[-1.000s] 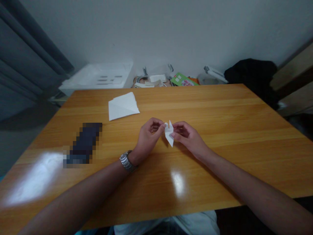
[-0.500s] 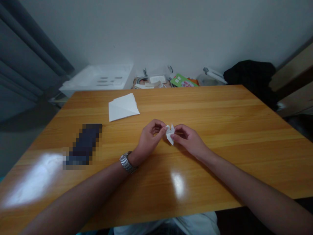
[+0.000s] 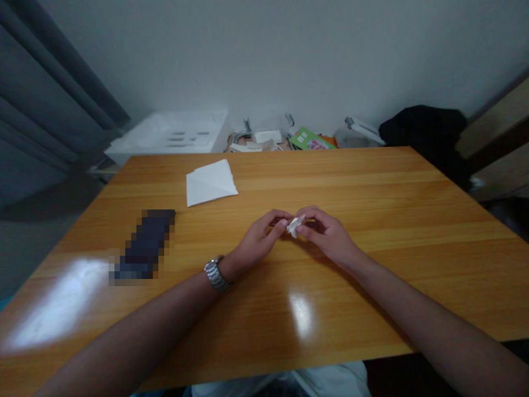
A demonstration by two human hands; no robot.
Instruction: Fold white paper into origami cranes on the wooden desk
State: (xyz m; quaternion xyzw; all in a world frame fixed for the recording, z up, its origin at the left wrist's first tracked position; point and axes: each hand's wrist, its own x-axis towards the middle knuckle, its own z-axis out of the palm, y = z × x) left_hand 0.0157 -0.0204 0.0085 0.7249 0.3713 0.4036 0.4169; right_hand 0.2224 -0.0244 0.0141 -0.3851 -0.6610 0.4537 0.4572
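Between my two hands is a small piece of folded white paper (image 3: 295,226), held just above the middle of the table (image 3: 351,182). My left hand (image 3: 264,234), with a metal watch (image 3: 216,274) at the wrist, pinches the paper's left side between thumb and fingers. On the other side, my right hand (image 3: 330,234) grips it with thumb and bent fingers. The fingertips of both hands nearly meet behind the paper and hide part of its folds.
A stack of white paper sheets (image 3: 211,183) lies at the back left. Nearer on the left is a dark, blurred-out flat object (image 3: 144,242). Beyond the table stand a white tray-like box (image 3: 165,135), a green booklet (image 3: 309,139) and a black cloth-like heap (image 3: 421,127).
The folded paper has turned and tilted, so its upright points no longer show. My left hand has shifted right, closer to my right hand.
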